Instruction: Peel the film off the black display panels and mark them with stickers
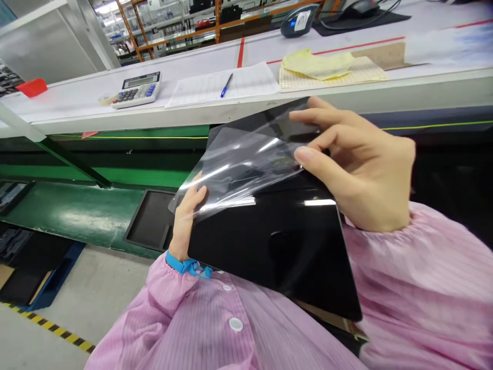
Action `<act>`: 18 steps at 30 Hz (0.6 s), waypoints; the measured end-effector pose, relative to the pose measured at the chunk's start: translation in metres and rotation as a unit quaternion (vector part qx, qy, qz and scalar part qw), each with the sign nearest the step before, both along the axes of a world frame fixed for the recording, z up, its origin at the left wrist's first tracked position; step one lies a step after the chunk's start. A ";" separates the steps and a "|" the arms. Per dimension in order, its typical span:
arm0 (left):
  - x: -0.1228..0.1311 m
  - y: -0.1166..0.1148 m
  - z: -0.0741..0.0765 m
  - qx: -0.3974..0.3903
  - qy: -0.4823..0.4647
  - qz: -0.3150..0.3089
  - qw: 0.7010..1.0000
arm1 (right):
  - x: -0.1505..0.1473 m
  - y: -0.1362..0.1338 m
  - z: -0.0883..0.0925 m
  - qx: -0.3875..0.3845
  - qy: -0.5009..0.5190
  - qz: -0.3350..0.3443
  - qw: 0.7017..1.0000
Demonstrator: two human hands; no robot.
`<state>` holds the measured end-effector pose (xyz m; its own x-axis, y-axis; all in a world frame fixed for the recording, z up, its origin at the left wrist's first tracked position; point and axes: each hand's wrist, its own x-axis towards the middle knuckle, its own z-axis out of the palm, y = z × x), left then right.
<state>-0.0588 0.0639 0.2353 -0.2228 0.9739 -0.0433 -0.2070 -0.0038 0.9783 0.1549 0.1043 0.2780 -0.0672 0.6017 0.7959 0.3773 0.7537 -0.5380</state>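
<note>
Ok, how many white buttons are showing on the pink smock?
2, both down the pink smock: the upper button near the black panel, the lower button further down. More may be hidden behind the panel.

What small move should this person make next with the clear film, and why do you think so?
Probably the right hand should draw the clear film slowly further back across the black panel. Its fingers pinch the lifted film, and the left hand holds the panel steady from below, so a gentle, even pull seems safest.
</note>
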 end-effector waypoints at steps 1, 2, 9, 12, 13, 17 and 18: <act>-0.001 0.001 -0.002 0.008 0.019 0.005 1.000 | 0.000 0.003 -0.001 0.010 -0.010 0.013 1.000; -0.001 0.003 -0.004 0.015 0.033 0.009 0.999 | -0.001 0.005 -0.002 0.015 -0.016 0.022 1.000; -0.001 0.009 -0.012 0.036 0.038 0.005 0.999 | -0.001 0.012 -0.010 0.008 0.007 0.025 1.000; -0.002 0.013 -0.013 0.027 0.028 0.005 0.999 | -0.002 0.011 -0.012 0.002 0.010 0.018 1.000; -0.002 0.015 -0.013 0.025 0.025 0.005 0.999 | -0.002 0.011 -0.012 0.001 0.012 0.017 1.000; 0.000 0.018 -0.013 0.044 0.026 -0.002 0.999 | -0.002 0.013 -0.016 -0.008 0.019 0.007 1.000; 0.002 0.017 -0.011 0.056 0.036 0.000 0.998 | -0.001 0.013 -0.018 -0.017 0.032 0.005 0.999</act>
